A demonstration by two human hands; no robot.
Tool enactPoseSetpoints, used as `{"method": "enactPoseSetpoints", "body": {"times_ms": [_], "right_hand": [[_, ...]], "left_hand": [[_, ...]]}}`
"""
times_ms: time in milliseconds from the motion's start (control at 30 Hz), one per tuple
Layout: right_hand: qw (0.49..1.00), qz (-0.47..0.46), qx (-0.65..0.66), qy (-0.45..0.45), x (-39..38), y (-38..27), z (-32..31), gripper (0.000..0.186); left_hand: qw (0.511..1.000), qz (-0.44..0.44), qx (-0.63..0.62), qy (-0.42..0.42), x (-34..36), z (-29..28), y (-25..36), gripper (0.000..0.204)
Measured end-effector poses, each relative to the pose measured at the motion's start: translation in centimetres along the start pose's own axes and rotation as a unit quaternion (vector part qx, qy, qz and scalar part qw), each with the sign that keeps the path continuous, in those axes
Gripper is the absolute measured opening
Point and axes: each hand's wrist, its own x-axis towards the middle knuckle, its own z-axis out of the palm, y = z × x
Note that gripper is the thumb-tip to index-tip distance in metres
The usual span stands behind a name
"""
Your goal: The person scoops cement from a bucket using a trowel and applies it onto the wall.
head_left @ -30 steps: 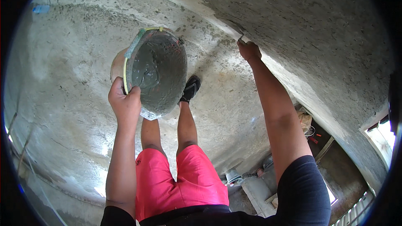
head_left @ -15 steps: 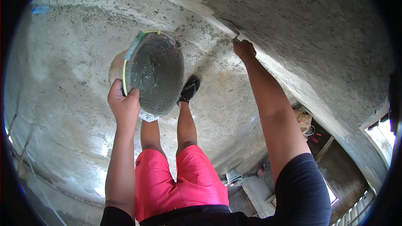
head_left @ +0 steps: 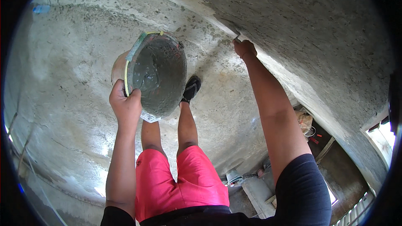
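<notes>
My left hand [head_left: 125,104] is closed on the near rim and yellow-green handle of a bucket [head_left: 159,75] holding wet grey mortar, tilted so its inside shows. To the upper right, my right hand [head_left: 245,48] grips a trowel [head_left: 236,38], whose thin metal part reaches the lower edge of the rough grey plastered wall [head_left: 301,29]. Much of the trowel is hidden or too small to make out. My right foot in a black sandal [head_left: 191,88] stands just beyond the bucket's right side.
I stand on a concrete floor [head_left: 71,79]. A small blue object [head_left: 41,9] lies at the upper left. Thin rods [head_left: 21,155] are at the left edge. At the lower right are a sack [head_left: 305,121], concrete blocks [head_left: 257,192] and clutter; a bright opening [head_left: 382,136] cuts the wall.
My right hand has moved slightly left and up along the wall edge since a second ago. The bucket in my left hand has shifted only a little.
</notes>
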Motion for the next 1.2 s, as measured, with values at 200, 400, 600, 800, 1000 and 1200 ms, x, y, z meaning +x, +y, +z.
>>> {"method": "enactPoseSetpoints", "body": {"times_ms": [200, 400, 600, 800, 1000, 1200], "right_hand": [[1.000, 0.004, -0.026, 0.006, -1.9, 2.5, 3.0, 0.067], [0.997, -0.047, -0.062, -0.006, -1.6, -1.5, -0.8, 0.062], [0.997, 0.060, -0.053, -0.010, -1.0, 0.7, 1.1, 0.061], [0.998, -0.042, -0.034, 0.015, -2.1, -1.3, 1.1, 0.064], [0.998, 0.056, -0.002, -0.005, 0.6, 1.1, 0.5, 0.062], [0.998, -0.032, -0.056, 0.011, -1.3, 3.1, 2.2, 0.069]], "left_hand": [[0.999, 0.007, 0.035, -0.016, 0.0, -0.6, -0.8, 0.014], [1.000, 0.006, 0.008, 0.001, 0.0, 0.5, -0.1, 0.010], [1.000, -0.001, -0.006, -0.002, 0.0, -0.1, -0.7, 0.009], [1.000, -0.003, -0.012, 0.001, -0.2, 0.2, -0.5, 0.009], [1.000, 0.002, 0.020, -0.020, -0.2, -0.1, -0.8, 0.014], [0.999, 0.002, 0.033, -0.010, -0.2, -0.3, -1.3, 0.012]]}}
